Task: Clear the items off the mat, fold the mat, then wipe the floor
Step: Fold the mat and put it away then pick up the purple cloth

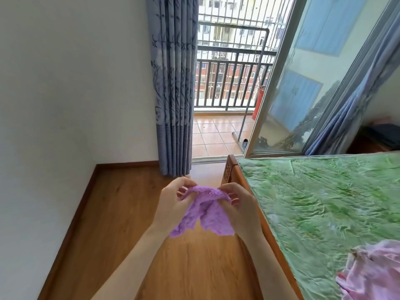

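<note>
A fluffy purple cloth (203, 213) hangs in the air above the wooden floor (121, 213), held between both hands. My left hand (173, 202) pinches its upper left edge, and my right hand (236, 202) pinches its upper right edge. The lower part of the cloth droops in two loose lobes. No mat shows on the floor in this view.
A wooden bed frame (238, 178) with a green patterned sheet (324, 202) stands at the right, and pink fabric (372, 271) lies on its near corner. A blue curtain (173, 94) hangs beside the open balcony door (220, 137). White walls bound the left side.
</note>
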### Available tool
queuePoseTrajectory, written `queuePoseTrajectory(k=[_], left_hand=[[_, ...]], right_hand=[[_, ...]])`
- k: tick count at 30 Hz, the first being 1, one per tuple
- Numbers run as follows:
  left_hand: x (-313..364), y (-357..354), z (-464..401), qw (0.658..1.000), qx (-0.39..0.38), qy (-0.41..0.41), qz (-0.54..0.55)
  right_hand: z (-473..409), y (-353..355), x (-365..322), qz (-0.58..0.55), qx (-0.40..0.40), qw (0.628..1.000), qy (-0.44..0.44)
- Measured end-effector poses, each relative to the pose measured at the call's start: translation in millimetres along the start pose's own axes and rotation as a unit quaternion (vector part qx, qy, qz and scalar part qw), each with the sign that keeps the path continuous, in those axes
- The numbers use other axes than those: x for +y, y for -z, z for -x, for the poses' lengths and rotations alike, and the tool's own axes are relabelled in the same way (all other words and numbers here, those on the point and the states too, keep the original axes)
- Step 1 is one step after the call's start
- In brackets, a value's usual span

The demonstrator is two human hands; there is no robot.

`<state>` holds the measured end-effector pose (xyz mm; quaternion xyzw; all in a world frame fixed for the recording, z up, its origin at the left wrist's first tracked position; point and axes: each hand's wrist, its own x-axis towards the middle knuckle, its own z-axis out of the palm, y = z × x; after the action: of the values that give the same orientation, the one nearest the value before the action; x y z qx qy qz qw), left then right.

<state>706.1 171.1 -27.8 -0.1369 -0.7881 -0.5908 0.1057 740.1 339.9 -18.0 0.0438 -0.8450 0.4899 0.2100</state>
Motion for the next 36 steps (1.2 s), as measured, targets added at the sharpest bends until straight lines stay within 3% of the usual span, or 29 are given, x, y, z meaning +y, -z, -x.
queuePoseTrajectory(k=[11,17,27,36], left_hand=[[-52.8,-51.5,-157.2,0.998,0.028,-0.046,-0.013],[-104.5,-66.7,-245.7,0.987,0.022,-0.144,-0.074],[-163.9,-76.9,-444.2,0.936,-0.013,-0.296,-0.187],[-201.4,-121.7,-585.8,0.956,-0.048,-0.250,-0.148]], right_hand=[[-166.9,-2.2,74.9,0.031,-0.008,0.999,0.021],[-245.1,-29.1,121.6,0.036,0.017,0.998,0.047],[-419.9,-76.9,183.0,0.055,0.086,0.993,0.064],[-553.7,-87.7,245.1,0.040,0.095,0.995,0.014]])
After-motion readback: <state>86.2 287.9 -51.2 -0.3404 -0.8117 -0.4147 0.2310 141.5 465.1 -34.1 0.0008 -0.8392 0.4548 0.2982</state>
